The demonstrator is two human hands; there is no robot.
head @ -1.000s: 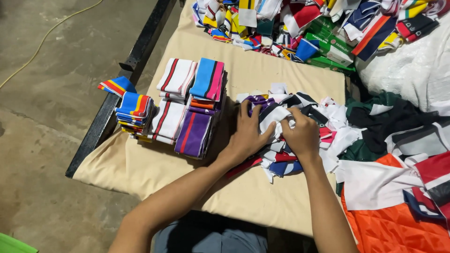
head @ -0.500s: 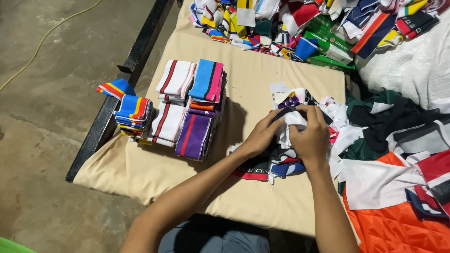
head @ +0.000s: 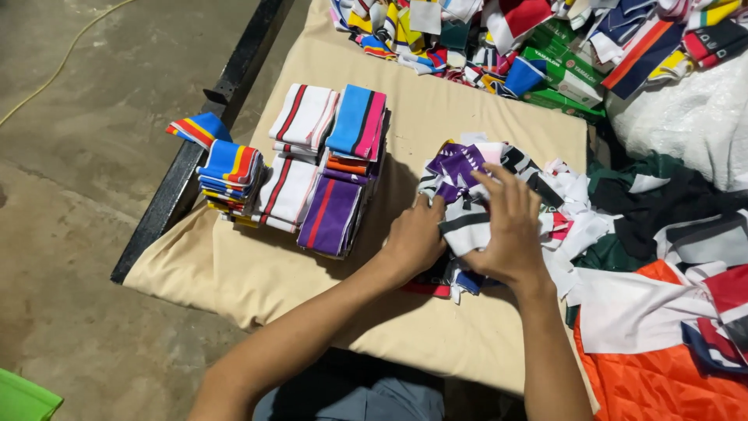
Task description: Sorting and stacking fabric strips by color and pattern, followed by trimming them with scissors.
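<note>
A loose heap of small fabric pieces, white, purple, black and pink, lies on the beige-covered table. My left hand is closed on the heap's near left edge, gripping pieces. My right hand lies flat on top with fingers spread, pressing a white piece with a dark stripe. To the left stand neat stacks of folded striped pieces, with a smaller blue, red and yellow stack at the table's left edge.
A jumble of coloured cloth and green boxes fills the table's far end. White, dark green and orange fabric piles up at the right. A black table frame borders the concrete floor. A green object sits bottom left.
Both hands have shifted on the heap: a second ago they gathered pieces close together, now my right hand is spread flat on top and purple pieces show behind it.
</note>
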